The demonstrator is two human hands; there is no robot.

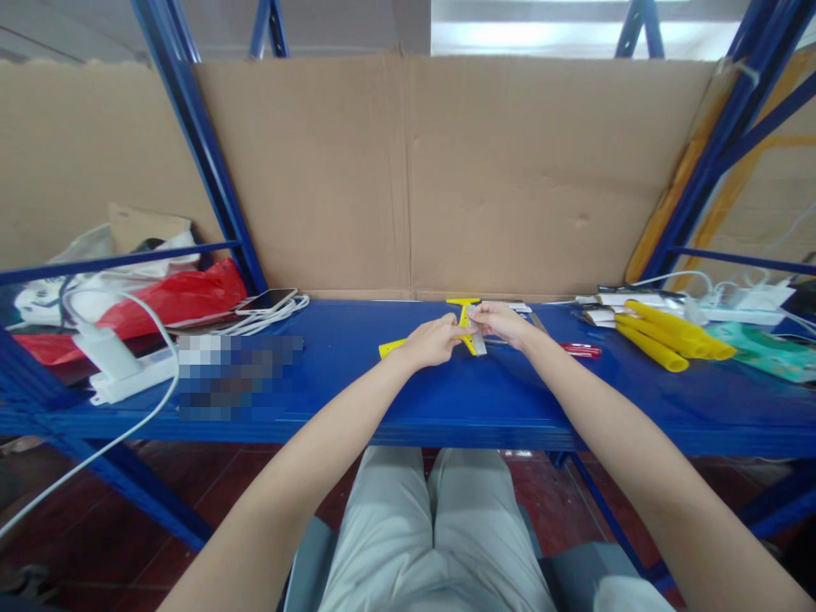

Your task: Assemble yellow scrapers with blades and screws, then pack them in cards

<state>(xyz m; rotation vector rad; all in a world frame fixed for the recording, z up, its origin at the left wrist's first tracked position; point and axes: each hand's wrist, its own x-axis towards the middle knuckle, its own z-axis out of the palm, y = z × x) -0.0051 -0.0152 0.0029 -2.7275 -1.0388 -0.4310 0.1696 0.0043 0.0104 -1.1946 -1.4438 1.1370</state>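
My left hand [434,341] is closed around the handle of a yellow T-shaped scraper [390,348], whose butt end sticks out to the left. Its wide yellow head points to the right, between my two hands. A flat pale grey strip [479,346] lies along that head. My right hand [501,321] pinches the strip with thumb and fingers, pressing it against the head. Both hands are just above the blue tabletop [439,399]. Right of my right hand lies a red screwdriver handle [581,350]; the rest of it is partly hidden by my forearm.
Yellow tubes [669,336] and boxes lie at the right, beside a green packet [765,350]. A white power strip [137,374], cables and a red bag [184,297] are at the left. A cardboard panel [408,178] stands behind the table.
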